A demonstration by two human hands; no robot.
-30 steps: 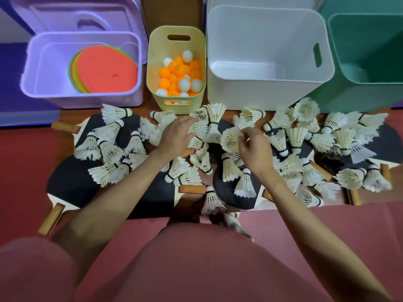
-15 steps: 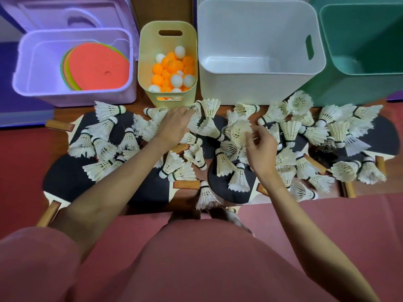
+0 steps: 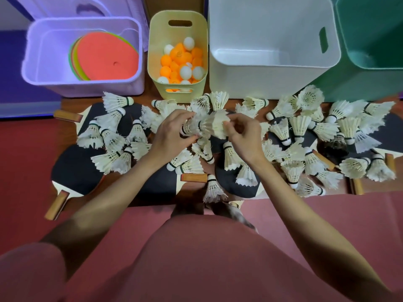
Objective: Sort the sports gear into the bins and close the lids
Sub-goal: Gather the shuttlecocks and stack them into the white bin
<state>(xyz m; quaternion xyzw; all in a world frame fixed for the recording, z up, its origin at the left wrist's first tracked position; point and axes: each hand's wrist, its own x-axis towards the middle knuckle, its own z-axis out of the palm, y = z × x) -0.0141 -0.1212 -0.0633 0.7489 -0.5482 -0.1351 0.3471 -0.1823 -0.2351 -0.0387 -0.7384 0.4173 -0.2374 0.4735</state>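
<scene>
White feathered shuttlecocks [image 3: 205,127], seemingly two nested, held above the scattered pile, left hand [image 3: 172,132] gripping the cork end, right hand [image 3: 244,136] pinching the skirt; gathering step, next a carry to the empty white plastic bin [image 3: 272,68].

Just in front of the yellow bin [image 3: 177,18] of balls, the left hand [image 3: 169,132] and right hand [image 3: 245,136] pinch nested shuttlecocks [image 3: 209,126] together above the shuttlecock-strewn paddles [image 3: 80,177].
</scene>
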